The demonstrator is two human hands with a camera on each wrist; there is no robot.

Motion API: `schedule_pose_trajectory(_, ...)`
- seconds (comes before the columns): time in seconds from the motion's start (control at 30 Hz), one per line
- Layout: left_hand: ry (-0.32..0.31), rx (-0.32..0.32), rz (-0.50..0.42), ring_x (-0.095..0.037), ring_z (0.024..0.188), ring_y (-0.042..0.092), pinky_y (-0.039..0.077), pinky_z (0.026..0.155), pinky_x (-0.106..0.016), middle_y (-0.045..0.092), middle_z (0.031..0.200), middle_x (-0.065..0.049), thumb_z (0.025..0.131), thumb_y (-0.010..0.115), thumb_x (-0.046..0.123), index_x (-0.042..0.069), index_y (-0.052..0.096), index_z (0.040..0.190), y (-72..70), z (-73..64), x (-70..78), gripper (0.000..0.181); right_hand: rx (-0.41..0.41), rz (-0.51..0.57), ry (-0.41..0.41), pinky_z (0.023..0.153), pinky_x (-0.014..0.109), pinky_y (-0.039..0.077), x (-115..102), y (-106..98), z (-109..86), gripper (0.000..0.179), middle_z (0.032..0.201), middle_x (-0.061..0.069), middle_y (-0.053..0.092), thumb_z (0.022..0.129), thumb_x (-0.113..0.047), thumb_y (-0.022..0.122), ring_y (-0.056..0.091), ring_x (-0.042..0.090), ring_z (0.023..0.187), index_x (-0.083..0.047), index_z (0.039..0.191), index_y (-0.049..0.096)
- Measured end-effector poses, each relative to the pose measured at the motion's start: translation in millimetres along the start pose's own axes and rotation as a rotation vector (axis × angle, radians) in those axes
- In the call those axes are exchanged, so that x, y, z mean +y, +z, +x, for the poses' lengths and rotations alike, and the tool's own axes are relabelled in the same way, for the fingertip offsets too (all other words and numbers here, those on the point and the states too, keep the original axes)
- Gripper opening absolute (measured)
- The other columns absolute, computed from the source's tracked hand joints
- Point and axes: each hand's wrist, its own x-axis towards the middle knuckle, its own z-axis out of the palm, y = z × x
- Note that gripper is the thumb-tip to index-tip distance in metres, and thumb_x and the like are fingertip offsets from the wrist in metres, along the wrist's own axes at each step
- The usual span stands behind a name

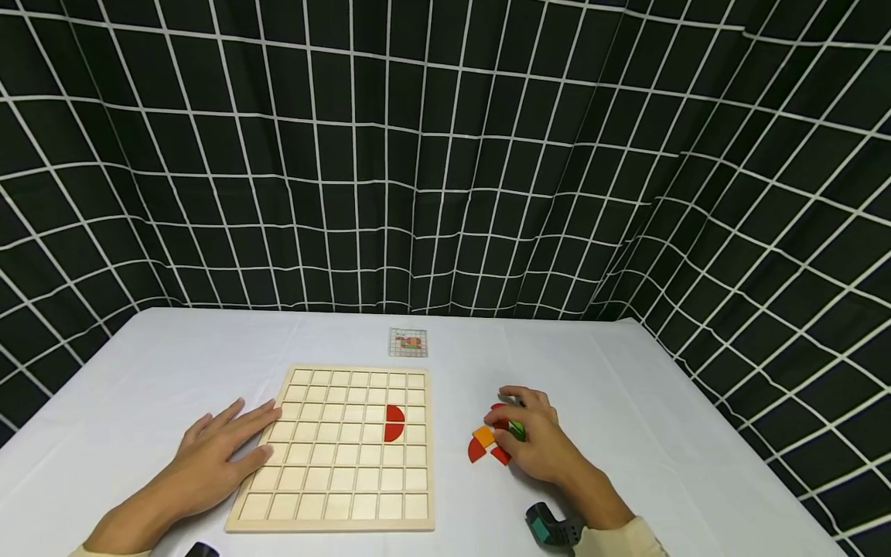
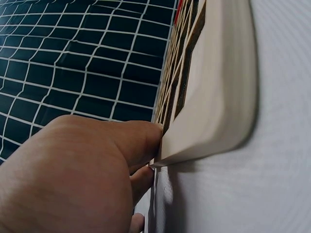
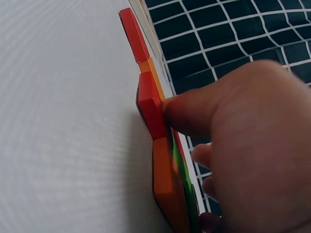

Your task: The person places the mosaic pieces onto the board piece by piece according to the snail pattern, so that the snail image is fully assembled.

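Observation:
A pale wooden grid board (image 1: 341, 525) lies left of centre, with two red quarter-circle pieces (image 1: 394, 422) together in its cells, forming a half circle. My left hand (image 1: 216, 456) rests at the board's left side, its extended fingers touching the frame; the left wrist view shows the thumb (image 2: 141, 141) against the rim. To the board's right, my right hand (image 1: 539, 441) reaches over a small group of loose pieces. Among them are an orange square (image 1: 483, 436), a red quarter circle (image 1: 476, 450) and green pieces (image 1: 517, 430). Thumb and forefinger stand apart above them; the hand partly covers the group.
A small card (image 1: 408, 343) with a coloured picture on a grid lies behind the board. White cloth (image 1: 626, 402) covers the table, and a black curtain with white grid lines (image 1: 390, 155) hangs at the back and sides. A dark wrist device (image 1: 550, 527) sits at the right wrist.

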Motion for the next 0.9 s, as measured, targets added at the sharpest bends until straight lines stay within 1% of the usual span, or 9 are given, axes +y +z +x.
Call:
schedule_pose_trajectory(0.13,-0.006,-0.002,-0.006,-0.046,0.137,0.021,0.002,0.104,-0.066,0.043,0.146,-0.012,0.096,0.059,0.034,0.008,0.052,0.139,-0.4,-0.7,-0.2,0.051,-0.043,-0.016,0.027,0.102,0.058,0.022,-2.7,1.0,0.8,0.030,0.139,0.009,0.047,0.081,-0.010,0.067,0.031,0.030,0.129,-0.027,0.105,0.074)
schedule_pose_trajectory(0.2,-0.004,-0.002,-0.006,-0.046,0.137,0.021,0.003,0.104,-0.067,0.043,0.146,-0.012,0.096,0.059,0.034,0.008,0.052,0.139,-0.4,-0.7,-0.4,0.051,-0.062,-0.027,0.038,0.103,0.061,0.020,-4.0,1.2,0.9,0.033,0.141,0.007,0.046,0.079,-0.012,0.067,0.029,0.029,0.131,-0.029,0.106,0.074)
schedule_pose_trajectory(0.33,-0.002,0.004,-0.005,-0.047,0.137,0.022,0.003,0.103,-0.067,0.044,0.146,-0.013,0.095,0.059,0.033,0.008,0.053,0.138,-0.5,-0.6,-0.9,0.050,-0.066,-0.032,0.039,0.103,0.061,0.022,-5.2,1.6,1.5,0.026,0.139,0.005,0.048,0.079,-0.016,0.069,0.029,0.029,0.131,-0.033,0.098,0.073)
schedule_pose_trajectory(0.47,-0.009,0.008,-0.009,-0.047,0.137,0.022,0.002,0.103,-0.067,0.044,0.146,-0.013,0.095,0.060,0.033,0.008,0.053,0.138,-0.6,-1.1,-1.0,0.050,-0.058,-0.043,0.027,0.102,0.058,0.025,-5.5,1.9,2.8,0.018,0.133,0.005,0.051,0.083,-0.018,0.073,0.031,0.029,0.129,-0.031,0.094,0.070)
schedule_pose_trajectory(0.57,-0.014,0.011,-0.013,-0.047,0.137,0.021,0.001,0.104,-0.067,0.044,0.146,-0.013,0.095,0.060,0.032,0.008,0.053,0.138,-0.5,-1.7,-0.9,0.050,-0.017,-0.051,0.019,0.101,0.054,0.028,-6.1,2.3,3.7,0.014,0.129,0.004,0.054,0.083,-0.020,0.076,0.034,0.027,0.126,-0.025,0.095,0.070)
schedule_pose_trajectory(0.67,-0.014,0.014,-0.013,-0.047,0.137,0.021,0.001,0.104,-0.067,0.044,0.146,-0.013,0.095,0.060,0.032,0.008,0.053,0.138,-0.4,-2.1,-0.8,0.050,0.066,-0.034,0.003,0.097,0.046,0.037,-6.7,2.7,4.4,0.017,0.117,-0.001,0.060,0.082,-0.018,0.078,0.044,0.020,0.115,-0.020,0.097,0.071)
schedule_pose_trajectory(0.8,-0.010,0.013,-0.012,-0.047,0.137,0.022,0.001,0.104,-0.067,0.044,0.145,-0.013,0.095,0.060,0.033,0.008,0.053,0.138,-0.1,-1.5,-0.6,0.050,0.162,0.001,-0.030,0.084,0.038,0.050,-5.9,3.1,3.4,0.025,0.099,-0.010,0.065,0.078,-0.012,0.082,0.053,0.010,0.096,-0.016,0.101,0.072)
schedule_pose_trajectory(0.9,-0.005,0.011,-0.013,-0.047,0.137,0.022,0.002,0.104,-0.066,0.044,0.145,-0.013,0.095,0.060,0.032,0.008,0.053,0.138,0.8,0.4,0.4,0.050,0.214,0.016,-0.061,0.077,0.037,0.054,-4.4,2.9,2.0,0.028,0.094,-0.012,0.066,0.077,-0.012,0.083,0.055,0.007,0.091,-0.014,0.103,0.073)
